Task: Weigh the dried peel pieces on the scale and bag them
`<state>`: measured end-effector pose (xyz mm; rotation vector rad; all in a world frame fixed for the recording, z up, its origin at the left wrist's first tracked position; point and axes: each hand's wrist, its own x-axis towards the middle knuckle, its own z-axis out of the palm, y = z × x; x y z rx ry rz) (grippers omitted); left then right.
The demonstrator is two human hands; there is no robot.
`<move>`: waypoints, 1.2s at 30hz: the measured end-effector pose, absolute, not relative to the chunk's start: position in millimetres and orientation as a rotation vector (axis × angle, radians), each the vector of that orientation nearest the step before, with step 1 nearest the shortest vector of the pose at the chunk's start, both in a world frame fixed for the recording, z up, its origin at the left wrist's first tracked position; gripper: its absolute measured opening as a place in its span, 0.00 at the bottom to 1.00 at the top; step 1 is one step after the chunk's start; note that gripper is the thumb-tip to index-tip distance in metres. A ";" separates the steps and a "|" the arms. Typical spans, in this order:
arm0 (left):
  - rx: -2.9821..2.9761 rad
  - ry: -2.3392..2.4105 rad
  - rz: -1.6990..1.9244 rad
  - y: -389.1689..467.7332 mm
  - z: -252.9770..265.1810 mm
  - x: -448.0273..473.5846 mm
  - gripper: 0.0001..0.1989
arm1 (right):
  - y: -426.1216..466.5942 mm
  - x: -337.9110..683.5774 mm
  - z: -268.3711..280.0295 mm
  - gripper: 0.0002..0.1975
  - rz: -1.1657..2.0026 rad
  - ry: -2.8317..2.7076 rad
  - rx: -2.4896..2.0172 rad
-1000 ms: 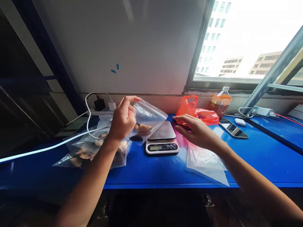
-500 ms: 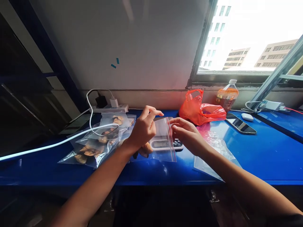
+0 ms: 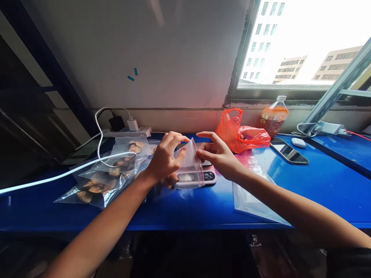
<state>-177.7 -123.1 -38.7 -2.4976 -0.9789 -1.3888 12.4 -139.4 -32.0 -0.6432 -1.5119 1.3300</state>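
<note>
A clear zip bag [image 3: 189,160] with a red seal line lies over a pink kitchen scale [image 3: 213,173], partly covering it. Brown dried pieces [image 3: 171,179] sit in the bag's left end. My right hand [image 3: 218,154] pinches the sealed edge between thumb and a bent finger, its index finger stretched out. At the bag's upper left, my left hand [image 3: 168,154] has thumb and index finger apart; whether its fingertip touches the bag's corner I cannot tell. The scale's display shows only dimly through the plastic.
Filled clear bags [image 3: 98,187] of dried pieces overlap at left, under a white cable [image 3: 72,177]. Flat empty bags [image 3: 252,195] lie at right. Behind are a red plastic bag [image 3: 228,129], a bottle [image 3: 275,117], a phone [image 3: 290,150] and a white case [image 3: 298,142].
My right hand has closed on the bag's seal edge, and the bag's upper corner is lifted into a point. My left fingers have spread from a curl. The view has shifted slightly.
</note>
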 end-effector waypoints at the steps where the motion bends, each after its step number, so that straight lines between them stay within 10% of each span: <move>1: -2.499 -0.919 -1.411 -124.0 -38.5 -177.9 0.10 | -141.0 10.8 -29.2 0.27 1.341 -1.507 -0.601; 36: -2.990 -0.771 -0.930 -140.7 -27.6 -168.7 0.08 | -152.8 5.2 -55.1 0.08 1.018 -1.657 -0.709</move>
